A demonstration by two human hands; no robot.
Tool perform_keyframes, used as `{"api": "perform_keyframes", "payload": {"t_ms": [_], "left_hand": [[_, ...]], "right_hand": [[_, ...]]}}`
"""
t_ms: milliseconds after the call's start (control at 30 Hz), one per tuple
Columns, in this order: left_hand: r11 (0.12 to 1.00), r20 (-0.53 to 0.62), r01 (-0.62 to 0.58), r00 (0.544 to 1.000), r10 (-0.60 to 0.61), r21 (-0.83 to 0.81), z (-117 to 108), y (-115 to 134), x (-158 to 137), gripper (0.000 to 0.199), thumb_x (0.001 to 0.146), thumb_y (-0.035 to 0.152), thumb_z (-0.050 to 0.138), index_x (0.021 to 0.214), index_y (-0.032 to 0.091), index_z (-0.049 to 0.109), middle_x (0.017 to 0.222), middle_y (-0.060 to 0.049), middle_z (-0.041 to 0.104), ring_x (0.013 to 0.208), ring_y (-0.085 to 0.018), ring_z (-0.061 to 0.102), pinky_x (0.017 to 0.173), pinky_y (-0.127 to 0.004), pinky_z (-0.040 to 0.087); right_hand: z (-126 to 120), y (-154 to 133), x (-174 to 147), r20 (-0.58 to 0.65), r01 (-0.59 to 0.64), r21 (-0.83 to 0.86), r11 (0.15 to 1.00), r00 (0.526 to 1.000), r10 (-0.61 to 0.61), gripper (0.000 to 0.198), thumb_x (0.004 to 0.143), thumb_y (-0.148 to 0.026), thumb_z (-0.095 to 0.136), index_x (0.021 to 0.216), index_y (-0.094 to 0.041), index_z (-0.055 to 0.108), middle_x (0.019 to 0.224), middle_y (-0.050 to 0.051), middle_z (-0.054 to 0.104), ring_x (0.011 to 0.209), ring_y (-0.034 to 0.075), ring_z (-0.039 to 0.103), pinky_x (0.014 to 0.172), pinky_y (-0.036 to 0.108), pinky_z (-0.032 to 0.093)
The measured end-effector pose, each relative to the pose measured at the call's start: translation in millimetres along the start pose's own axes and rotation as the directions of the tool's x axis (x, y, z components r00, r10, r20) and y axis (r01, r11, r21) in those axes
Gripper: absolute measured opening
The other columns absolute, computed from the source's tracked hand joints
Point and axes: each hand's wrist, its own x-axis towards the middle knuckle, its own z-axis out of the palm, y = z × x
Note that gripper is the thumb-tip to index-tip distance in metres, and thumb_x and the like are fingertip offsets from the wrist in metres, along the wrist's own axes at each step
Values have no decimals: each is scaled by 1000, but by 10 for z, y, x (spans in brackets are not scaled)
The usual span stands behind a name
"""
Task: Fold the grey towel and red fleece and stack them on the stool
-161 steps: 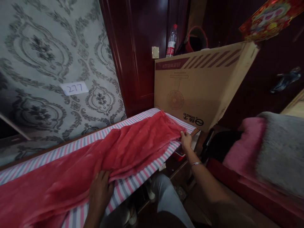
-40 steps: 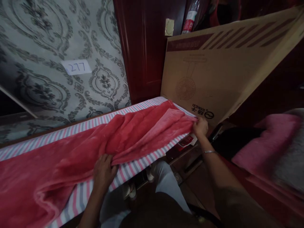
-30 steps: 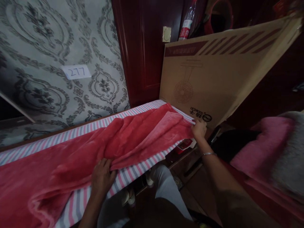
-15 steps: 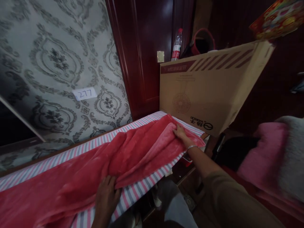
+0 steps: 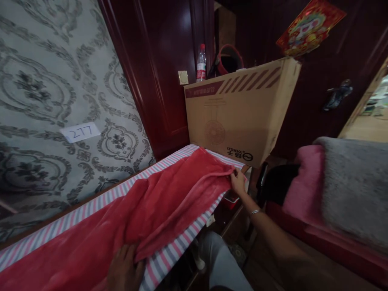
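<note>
Our right hand (image 5: pixel 238 182), a thin bracelet (image 5: pixel 255 211) on its wrist, pinches the edge of a red plush blanket (image 5: pixel 178 190) between thumb and fingers near the far end of a surface covered in striped cloth (image 5: pixel 182 244). Nearer to us, our left hand (image 5: pixel 125 268) rests at the blanket's front edge, fingers lying on the plush and thumb set apart; we cannot tell whether it grips the fabric. The blanket stretches lengthwise over the stripes, rumpled along its middle, with a loose fold running toward our right hand and striped margins showing along both long sides. Beyond the far end stands a cardboard box (image 5: pixel 257 109), its printed brand name upside down to us, with a bottle (image 5: pixel 201 66) with a red cap visible above its top edge. On our left, a white paper (image 5: pixel 81 132) reading "277" is set against patterned wallpaper (image 5: pixel 45 93), beside a dark red panel (image 5: pixel 157 72). At our right, a gray fluffy cloth (image 5: pixel 354 190) lies beside a pink one, well apart from the blanket.
</note>
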Motion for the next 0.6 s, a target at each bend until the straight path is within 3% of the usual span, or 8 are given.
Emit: {"api": "perform_keyframes", "payload": {"t_ms": [67, 167, 300, 433, 600], "left_hand": [[1000, -4, -11, 1000, 11, 3, 8, -11, 7, 25, 77, 31, 53, 93, 19, 69, 86, -9, 69, 81, -27, 67, 72, -38, 53], [1000, -1, -9, 1000, 9, 11, -11, 11, 24, 26, 78, 30, 51, 95, 20, 68, 87, -9, 69, 81, -28, 66, 72, -38, 53], [999, -42, -14, 999, 16, 41, -88, 94, 46, 26, 83, 27, 49, 102, 22, 66, 91, -10, 68, 85, -29, 66, 75, -40, 53], [995, -52, -53, 997, 58, 85, -173, 167, 77, 24, 85, 25, 50, 103, 23, 65, 93, -10, 67, 85, -28, 66, 76, -40, 52], [985, -61, -125, 989, 133, 115, -200, 174, 104, 21, 85, 24, 49, 100, 22, 64, 89, -10, 66, 81, -28, 63, 72, -39, 51]], "right_hand": [[-78, 29, -1, -7, -61, 11, 998, 998, 61, 36, 86, -49, 40, 91, -21, 61, 68, 1, 62, 68, 21, 59, 69, 35, 52], [-87, -14, 94, -27, -131, -2, 991, 991, 131, 38, 87, -51, 40, 91, -21, 63, 66, 1, 61, 66, 22, 60, 69, 35, 52], [-66, -115, 207, -49, -181, -42, 983, 983, 178, 31, 75, -42, 59, 93, -18, 65, 72, 2, 64, 72, 23, 60, 70, 33, 50], [-186, -103, 196, -133, -236, -89, 968, 966, 223, 22, 74, -32, 53, 90, -18, 62, 73, 2, 61, 75, 20, 57, 71, 30, 47], [-369, -13, 85, -165, -329, -161, 931, 939, 303, 10, 70, -30, 55, 74, -21, 58, 60, -3, 51, 62, 17, 49, 62, 28, 41]]}}
